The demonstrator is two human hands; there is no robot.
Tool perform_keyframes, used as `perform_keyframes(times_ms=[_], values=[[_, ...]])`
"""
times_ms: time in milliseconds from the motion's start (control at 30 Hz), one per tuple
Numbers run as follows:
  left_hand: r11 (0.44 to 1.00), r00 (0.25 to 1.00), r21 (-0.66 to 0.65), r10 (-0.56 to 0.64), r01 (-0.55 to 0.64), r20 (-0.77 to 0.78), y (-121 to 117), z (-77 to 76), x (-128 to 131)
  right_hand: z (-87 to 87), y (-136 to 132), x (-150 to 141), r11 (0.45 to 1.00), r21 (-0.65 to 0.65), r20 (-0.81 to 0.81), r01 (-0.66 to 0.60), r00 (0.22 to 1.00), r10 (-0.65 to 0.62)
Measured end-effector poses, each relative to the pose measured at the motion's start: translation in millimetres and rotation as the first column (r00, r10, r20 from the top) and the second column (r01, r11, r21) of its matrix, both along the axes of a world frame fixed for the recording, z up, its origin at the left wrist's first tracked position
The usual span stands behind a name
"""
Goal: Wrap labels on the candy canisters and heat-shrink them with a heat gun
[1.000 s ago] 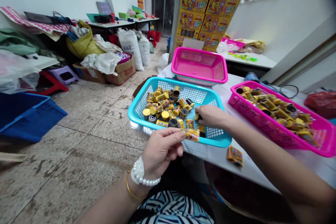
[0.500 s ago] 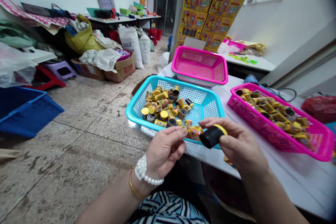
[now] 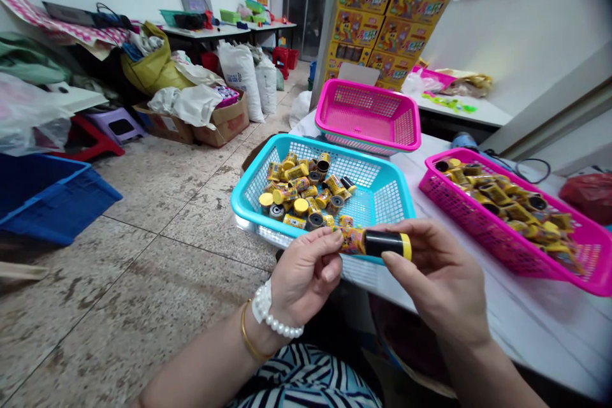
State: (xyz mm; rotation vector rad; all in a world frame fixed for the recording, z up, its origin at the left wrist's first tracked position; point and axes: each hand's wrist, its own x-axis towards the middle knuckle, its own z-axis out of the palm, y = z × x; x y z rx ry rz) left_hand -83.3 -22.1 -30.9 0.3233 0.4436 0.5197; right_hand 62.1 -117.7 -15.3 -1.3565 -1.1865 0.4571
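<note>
In my left hand a yellow printed wrapper is pinched between thumb and fingertips. My right hand grips a small black tube with a yellow cap, lying level with the cap to the right. The tube's left end meets the wrapper; whether it is inside cannot be made out. Just beyond both hands stands a turquoise basket. Several small yellow-wrapped tubes lie heaped in its left part, some showing dark open ends.
A pink basket of similar tubes stands on the white table at right. Another pink basket sits behind the turquoise one. Stacked yellow cartons rise at the back. A blue bin is on the floor at left.
My right hand has turned the black tube from a slant, open end facing me, to level, and brought it against the wrapper. My left hand keeps its pinch.
</note>
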Motion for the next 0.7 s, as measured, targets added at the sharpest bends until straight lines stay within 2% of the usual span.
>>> perform_keyframes(times_ms=[233, 300, 433, 600, 700], values=[[0.999, 1.000, 0.051, -0.012, 0.011, 0.010, -2.0, -4.3, 1.8, -0.7, -1.4, 4.3, 0.988, 0.004, 0.031, -0.153, 0.988, 0.153], [0.995, 1.000, 0.103, -0.009, 0.011, -0.012, -3.2, -5.5, 1.4, -4.2, -1.7, 4.3, 0.994, 0.025, 0.069, -0.104, 0.992, 0.102], [0.969, 0.994, 0.242, -0.029, 0.055, -0.108, -5.9, -4.3, -2.1, -15.7, -3.1, 3.3, 0.982, 0.177, 0.099, 0.070, 0.991, -0.089], [0.922, 0.972, 0.387, 0.079, 0.014, -0.222, -8.6, -1.6, -8.0, -20.4, -12.0, 3.4, 0.960, 0.274, 0.144, 0.051, 0.985, -0.093], [0.871, 0.970, 0.483, 0.036, 0.086, -0.239, -2.9, 3.6, -7.0, -13.3, -17.3, 6.1, 0.961, 0.274, 0.163, 0.046, 0.982, -0.094]])
